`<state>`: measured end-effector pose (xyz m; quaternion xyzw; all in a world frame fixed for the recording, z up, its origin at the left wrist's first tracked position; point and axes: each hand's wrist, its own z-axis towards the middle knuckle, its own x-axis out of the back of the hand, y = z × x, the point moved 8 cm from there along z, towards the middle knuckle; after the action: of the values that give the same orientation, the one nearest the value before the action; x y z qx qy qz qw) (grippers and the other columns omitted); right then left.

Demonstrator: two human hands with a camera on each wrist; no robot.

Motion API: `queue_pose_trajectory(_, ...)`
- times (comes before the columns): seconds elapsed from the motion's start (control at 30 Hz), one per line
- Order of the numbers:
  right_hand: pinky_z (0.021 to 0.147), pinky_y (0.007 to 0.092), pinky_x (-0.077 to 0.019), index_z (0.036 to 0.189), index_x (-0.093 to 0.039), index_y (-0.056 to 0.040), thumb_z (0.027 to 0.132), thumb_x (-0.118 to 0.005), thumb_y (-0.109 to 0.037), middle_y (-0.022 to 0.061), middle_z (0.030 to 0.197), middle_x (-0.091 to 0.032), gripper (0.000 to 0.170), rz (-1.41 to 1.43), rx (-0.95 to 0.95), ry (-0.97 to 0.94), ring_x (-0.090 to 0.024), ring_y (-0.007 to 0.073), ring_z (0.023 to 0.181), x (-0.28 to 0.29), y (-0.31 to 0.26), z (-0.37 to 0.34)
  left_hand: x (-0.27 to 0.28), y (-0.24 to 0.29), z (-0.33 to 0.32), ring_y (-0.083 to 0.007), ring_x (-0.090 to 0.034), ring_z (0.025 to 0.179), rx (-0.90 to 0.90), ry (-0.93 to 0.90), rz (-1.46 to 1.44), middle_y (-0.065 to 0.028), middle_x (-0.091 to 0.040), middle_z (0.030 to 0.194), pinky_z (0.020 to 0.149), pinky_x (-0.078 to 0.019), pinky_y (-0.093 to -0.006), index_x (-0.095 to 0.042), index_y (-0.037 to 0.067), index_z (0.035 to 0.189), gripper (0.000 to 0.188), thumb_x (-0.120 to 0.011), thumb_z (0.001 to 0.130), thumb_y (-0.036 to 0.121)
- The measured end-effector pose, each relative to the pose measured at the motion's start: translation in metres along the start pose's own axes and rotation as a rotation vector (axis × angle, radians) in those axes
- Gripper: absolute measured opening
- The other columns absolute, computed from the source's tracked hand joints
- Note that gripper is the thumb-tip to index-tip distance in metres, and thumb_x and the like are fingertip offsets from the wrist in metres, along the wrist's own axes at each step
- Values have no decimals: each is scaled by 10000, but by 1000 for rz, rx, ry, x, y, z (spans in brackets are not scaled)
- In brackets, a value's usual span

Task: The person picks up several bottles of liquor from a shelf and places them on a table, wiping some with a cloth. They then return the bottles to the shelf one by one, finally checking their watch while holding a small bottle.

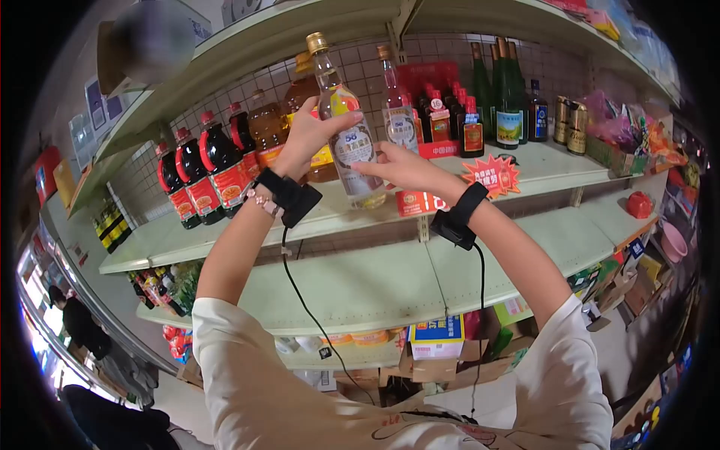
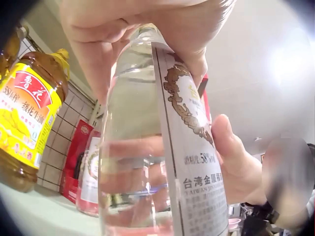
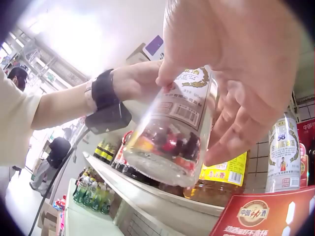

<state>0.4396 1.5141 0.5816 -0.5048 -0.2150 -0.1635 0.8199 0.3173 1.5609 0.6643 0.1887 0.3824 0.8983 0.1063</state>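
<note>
A clear glass bottle with a gold cap and a white label (image 1: 352,150) is held up in front of the shelf, slightly tilted. The left hand (image 1: 309,139) grips its upper body, thumb across the front; in the left wrist view that hand (image 2: 142,29) wraps round the bottle (image 2: 133,128) near its shoulder. Lower down, the right hand (image 1: 412,171) holds the bottle's side, thumb on the label. The right wrist view shows the right hand (image 3: 236,64) round the bottle (image 3: 172,123), its base visible. A similar bottle (image 1: 401,124) stands behind on the shelf.
Dark bottles with red labels (image 1: 202,184) stand on the left, beside large oil bottles (image 2: 29,113). Small red-capped bottles (image 1: 472,131), green bottles (image 1: 508,112) and gold cans (image 1: 577,127) stand to the right. A lower shelf (image 1: 360,289) runs beneath. Two people are in the background at left.
</note>
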Motion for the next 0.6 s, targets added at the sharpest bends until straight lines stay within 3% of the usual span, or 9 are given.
queue_pose_trajectory(0.07,741,315,-491,1162,-455,111,723,-694,-538,196,1014,-618,818,-59,-2,101,-617,215,874,14,5,9,1,-7,22,-140,-602,897,-18,-1,-6,-72,-617,1006,781,-492,-284,-496,-2,1141,582,-804,684,184)
queue_pose_trajectory(0.1,741,315,-491,1162,-455,111,723,-694,-538,196,1014,-618,818,-65,-3,105,-617,215,874,19,9,15,1,-8,30,-140,-602,897,-23,-3,-12,-72,-617,1006,781,-492,-284,-496,-2,1141,582,-804,684,184)
queue_pose_trajectory(0.17,692,295,-485,1181,-416,105,734,-726,-468,171,950,-583,790,-245,-13,332,-590,188,869,51,22,28,-5,-11,42,-158,-605,940,-43,-56,45,-96,-611,1063,812,-499,-299,-467,6,1211,612,-782,713,173)
queue_pose_trajectory(0.2,764,318,-477,1181,-408,101,675,-760,-483,222,1014,-551,849,-271,110,480,-569,239,937,68,22,31,-4,-14,52,-164,-607,933,-98,-61,100,-101,-614,1058,830,-491,-303,-457,-6,1213,658,-801,689,197)
queue_pose_trajectory(0.23,764,318,-477,1181,-408,101,675,-760,-483,222,1014,-551,849,-277,108,482,-569,239,937,84,31,37,-3,-21,62,-164,-607,933,-100,-63,94,-101,-614,1058,830,-491,-303,-457,-6,1213,658,-801,689,197)
queue_pose_trajectory(0.3,895,357,-451,1179,-399,162,608,-798,-449,306,1136,-524,926,-434,4,604,-558,348,1064,114,31,32,-1,-31,77,-169,-602,945,-178,-48,209,-110,-613,1062,850,-477,-303,-449,-17,1219,689,-809,676,207)
queue_pose_trajectory(0.4,931,347,-433,1255,-301,177,580,-820,-416,310,1217,-475,1038,-381,-86,532,-503,334,1151,128,51,33,-4,-51,85,-171,-591,965,-88,-90,130,-111,-604,1078,852,-467,-297,-434,-19,1230,714,-813,671,213)
queue_pose_trajectory(0.47,945,340,-423,1267,-288,177,581,-822,-413,306,1232,-469,1051,-359,-124,478,-491,333,1168,125,62,37,-1,-60,91,-175,-598,946,-48,-29,176,-103,-611,1059,829,-480,-304,-434,-4,1223,692,-809,675,192)
queue_pose_trajectory(0.6,970,324,-401,1274,-262,163,583,-823,-413,293,1246,-466,1060,-321,-180,332,-484,326,1179,113,82,40,-10,-77,92,-183,-603,948,-17,-119,92,-104,-613,1064,788,-497,-317,-379,-27,1273,754,-803,686,181)
